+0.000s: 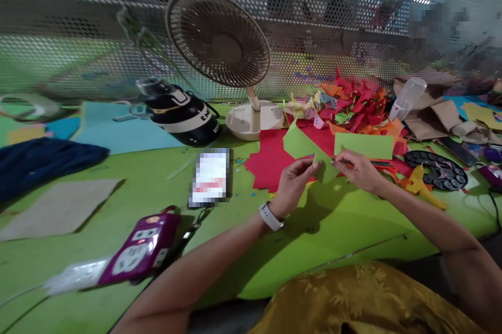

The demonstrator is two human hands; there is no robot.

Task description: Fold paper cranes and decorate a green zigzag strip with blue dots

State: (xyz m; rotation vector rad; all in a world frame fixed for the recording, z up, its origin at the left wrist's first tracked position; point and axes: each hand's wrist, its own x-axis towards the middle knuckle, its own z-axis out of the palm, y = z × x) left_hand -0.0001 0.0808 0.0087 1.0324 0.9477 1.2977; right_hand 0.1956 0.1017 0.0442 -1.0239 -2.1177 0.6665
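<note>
My left hand (292, 185), with a white watch at the wrist, pinches a folded piece of light green paper (300, 141) between thumb and fingers. The paper rises to a point at the far left and reaches across to my other hand. At its right edge, my right hand (358, 167) is closed in a pinch. A tiny dark thing shows at those fingertips, too small to name. Beneath and behind the hands lie red paper sheets (270, 159). Just beyond my right hand is a flat light green paper rectangle (364, 146).
A heap of red and orange paper pieces (353, 99) lies behind my hands. A fan (229, 49), a black bottle (188, 117), a phone (209, 177) and a purple power strip (141, 245) stand or lie leftward. Rightward are a yellow glue gun (421, 185) and a black palette (445, 169).
</note>
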